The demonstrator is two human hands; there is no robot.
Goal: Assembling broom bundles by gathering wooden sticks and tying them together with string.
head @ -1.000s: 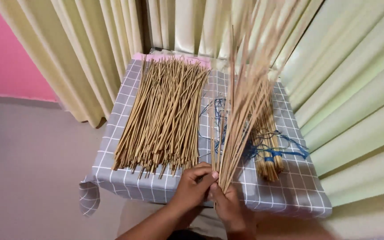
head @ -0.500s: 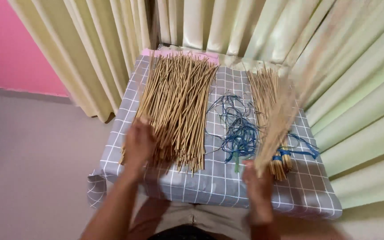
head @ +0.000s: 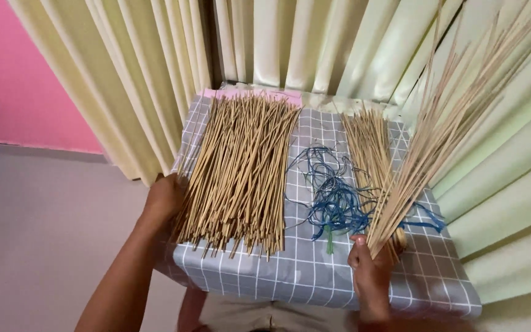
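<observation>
Our right hand (head: 371,270) grips a fanned bundle (head: 437,135) by its base, tips leaning toward 1 o'clock. Our left hand (head: 166,198) rests loosely cupped against the pile (head: 241,166) at 9 o'clock — we seem mid-gathering; adding sticks calls for pinching a few free.
</observation>
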